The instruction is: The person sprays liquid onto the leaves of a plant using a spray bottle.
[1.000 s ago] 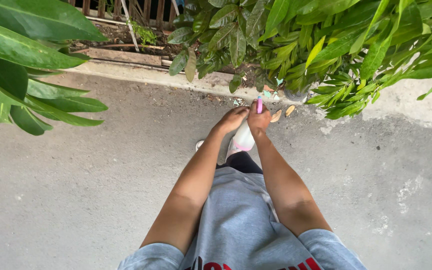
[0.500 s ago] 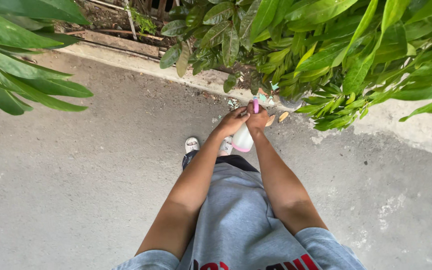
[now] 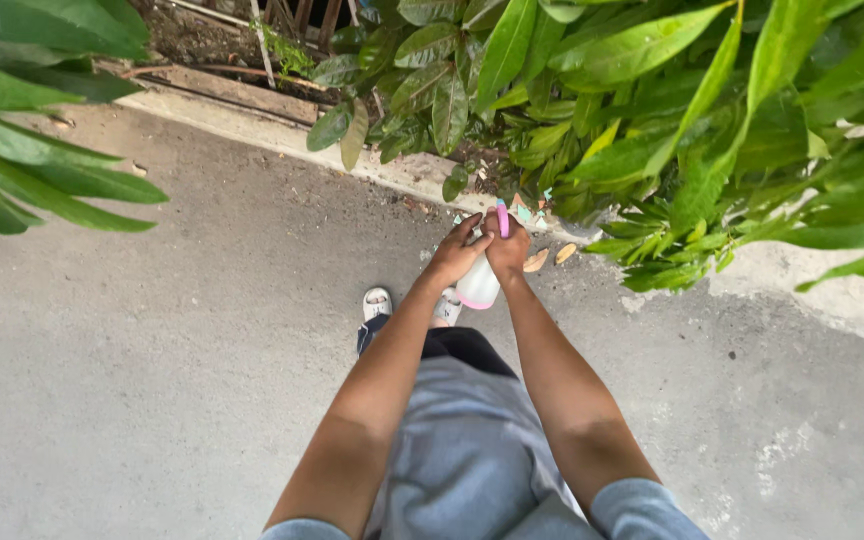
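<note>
Bottle (image 3: 478, 285), white with a pink spray top, sits upright between both hands just short of the leafy bush (image 3: 672, 130), best kept steady and aimed at the leaves: right hand (image 3: 508, 246) wrapped around its neck, left hand (image 3: 455, 253) loosely curled against its side.

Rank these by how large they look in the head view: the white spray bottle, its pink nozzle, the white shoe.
1. white spray bottle, though the hands cover part of it
2. white shoe, partly hidden and farther away, so unsure
3. pink nozzle
</note>
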